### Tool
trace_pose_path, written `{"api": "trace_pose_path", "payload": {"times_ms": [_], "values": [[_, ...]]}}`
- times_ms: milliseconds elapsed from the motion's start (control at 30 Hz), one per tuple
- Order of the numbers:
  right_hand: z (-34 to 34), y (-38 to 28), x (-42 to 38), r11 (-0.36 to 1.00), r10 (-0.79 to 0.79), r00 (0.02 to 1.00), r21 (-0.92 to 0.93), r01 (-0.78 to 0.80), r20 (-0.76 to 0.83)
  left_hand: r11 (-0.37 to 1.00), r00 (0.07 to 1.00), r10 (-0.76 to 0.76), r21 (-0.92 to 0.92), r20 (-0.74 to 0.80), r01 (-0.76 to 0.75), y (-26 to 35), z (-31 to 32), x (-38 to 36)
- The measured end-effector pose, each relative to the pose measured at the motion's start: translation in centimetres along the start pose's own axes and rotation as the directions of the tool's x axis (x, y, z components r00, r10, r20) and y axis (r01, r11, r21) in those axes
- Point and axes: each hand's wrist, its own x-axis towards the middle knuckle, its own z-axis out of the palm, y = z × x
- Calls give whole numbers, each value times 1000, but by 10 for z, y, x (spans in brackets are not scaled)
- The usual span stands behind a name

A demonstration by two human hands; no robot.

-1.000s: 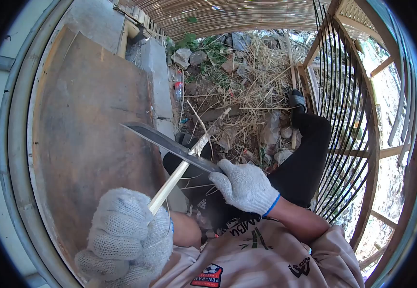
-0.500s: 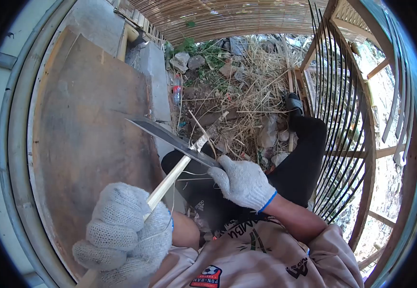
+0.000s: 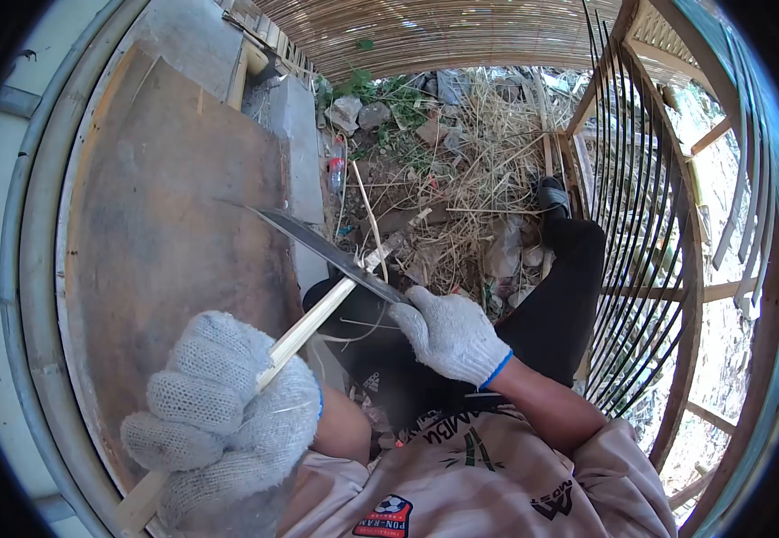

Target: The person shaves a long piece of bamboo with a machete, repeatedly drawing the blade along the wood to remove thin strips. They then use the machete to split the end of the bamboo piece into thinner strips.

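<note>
My left hand, in a white knitted glove, is wrapped round a pale split bamboo strip at the lower left. The strip slants up and right from the fist. My right hand, gloved too with a blue cuff edge, holds a long dark knife near its lower end; the handle is hidden by the glove. The blade lies across the strip near its far end, pointing up and left. A thin shaving stands up beside the blade, and a pale thin curl hangs below it.
A worn brown board fills the left side, beside a concrete block. Straw, stones and a plastic bottle lie on the ground ahead. Dark thin rods hang along a wooden frame at the right. My legs are below the knife.
My left hand has shifted slightly left and up with the bamboo strip. The shaving beside the blade stands more upright. My right hand has stayed almost in place.
</note>
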Motion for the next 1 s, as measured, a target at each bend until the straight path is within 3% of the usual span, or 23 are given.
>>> {"api": "trace_pose_path", "payload": {"times_ms": [33,100,133,167,200,233,300,367,433,500,567,633,700,733,767,833,867,967,1000], "values": [[-1,6,6,1000,-14,1000,-13,14,-10,1000,1000,20,-8,-1,-20,-6,2,6],[6,10,5,899,-86,996,430,77,2,998,968,10,-61,252,6,-16,5,23],[15,14,12,846,-150,980,495,197,-133,992,909,53,-123,414,-2,-25,-2,34],[10,19,15,850,-164,976,481,212,-140,991,909,73,-132,411,-20,-39,0,34],[-7,12,17,833,-33,999,553,8,35,990,991,97,98,94,-106,-53,13,32],[-19,8,17,787,90,972,583,-202,216,938,957,184,331,-224,-103,-65,24,30],[-23,15,23,737,73,976,649,-190,203,846,975,205,484,90,-223,-89,37,25],[-36,15,28,710,103,988,687,-156,118,873,958,13,471,-286,129,-122,22,-1],[-48,10,28,703,135,988,695,-149,75,776,924,-242,514,-296,367,-162,-16,-32],[-55,11,30,626,267,962,750,-212,49,575,810,-542,605,-222,551,-172,-16,-57],[-65,7,27,620,240,969,759,-197,56,512,733,-678,688,-44,515,-194,-19,-86],[-69,7,27,626,200,977,757,-187,76,608,692,-714,583,106,538,-249,-37,-132],[-65,26,43,473,178,979,863,-178,104,525,648,-747,731,150,436,-270,-36,-124],[-68,25,44,405,169,980,898,-170,109,569,661,-732,678,162,465,-276,-32,-126],[-71,25,47,420,156,983,894,-157,99,583,677,-718,673,164,455,-279,-30,-128],[-74,29,55,311,215,972,936,-164,99,722,783,-495,679,376,130,-245,-2,-105],[-76,30,59,257,228,967,951,-173,114,672,776,-529,728,343,136,-238,5,-96],[-88,4,41,330,265,964,940,-92,1,683,764,-531,719,366,130,-235,12,-70],[-95,-11,29,286,223,974,957,-41,-25,694,773,-515,710,370,122,-233,17,-57]]}}
